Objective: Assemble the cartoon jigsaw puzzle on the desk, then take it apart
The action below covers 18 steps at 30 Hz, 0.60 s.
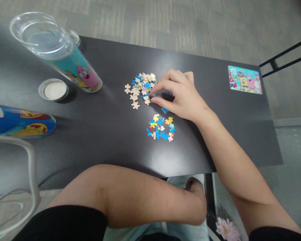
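Note:
My right hand (182, 93) reaches over the dark table, thumb and index finger a little apart beside a heap of jigsaw pieces (141, 83). No piece shows clearly between those fingertips. The heap mixes bare cardboard backs with blue and yellow picture sides. Nearer me lies a second group of jigsaw pieces (163, 134), mostly picture side up. A blue piece (165, 110) lies partly beneath my right hand. My left forearm rests across my lap at the table's front edge; my left hand (198, 197) is bent inward, its fingers mostly hidden.
A clear-topped cartoon tube (82, 72) stands at the left, near a round metal lid (54, 90). A blue tube (27, 122) and a pale curved bar (31, 167) are closer. A cartoon picture card (245, 80) lies far right. A pink flower (227, 229) shows below.

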Available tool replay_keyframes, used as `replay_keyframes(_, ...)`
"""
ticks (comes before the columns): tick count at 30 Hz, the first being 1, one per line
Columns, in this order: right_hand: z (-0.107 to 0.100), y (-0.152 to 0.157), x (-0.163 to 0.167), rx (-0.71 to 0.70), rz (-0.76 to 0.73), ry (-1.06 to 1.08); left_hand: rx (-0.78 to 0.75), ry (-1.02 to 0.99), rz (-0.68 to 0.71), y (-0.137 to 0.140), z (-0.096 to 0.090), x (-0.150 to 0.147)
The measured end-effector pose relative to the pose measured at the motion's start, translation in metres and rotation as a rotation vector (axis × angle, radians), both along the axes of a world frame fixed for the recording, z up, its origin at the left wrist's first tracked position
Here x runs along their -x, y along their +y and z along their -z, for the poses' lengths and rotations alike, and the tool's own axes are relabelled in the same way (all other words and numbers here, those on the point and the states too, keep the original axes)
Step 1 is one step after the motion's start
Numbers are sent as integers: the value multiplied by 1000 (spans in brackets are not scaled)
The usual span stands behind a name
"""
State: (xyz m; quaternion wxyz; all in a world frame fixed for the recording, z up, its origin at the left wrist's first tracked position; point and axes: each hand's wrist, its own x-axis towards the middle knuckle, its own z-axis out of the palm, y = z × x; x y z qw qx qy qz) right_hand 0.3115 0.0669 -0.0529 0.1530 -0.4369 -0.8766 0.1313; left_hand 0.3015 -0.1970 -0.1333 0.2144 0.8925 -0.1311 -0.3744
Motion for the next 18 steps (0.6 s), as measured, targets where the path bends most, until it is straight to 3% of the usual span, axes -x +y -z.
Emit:
replay_keyframes(4, 5, -5, 19, 46, -18, -33, -34, -31, 15, 3, -5, 3)
replay_keyframes(10, 6, -4, 17, 83, -18, 15, -6, -30, 6, 4, -4, 2)
replay_keyframes(14, -2, -8, 17, 114, -97, 12, 63, -11, 16, 3, -3, 1)
replay_keyframes(16, -3, -9, 17, 147, -178, 24, 43, 11, -35, 0, -3, 1)
replay_keyframes(18, -2, -10, 16, 176, -263, 71, 53, 51, -222, -2, -3, 1)
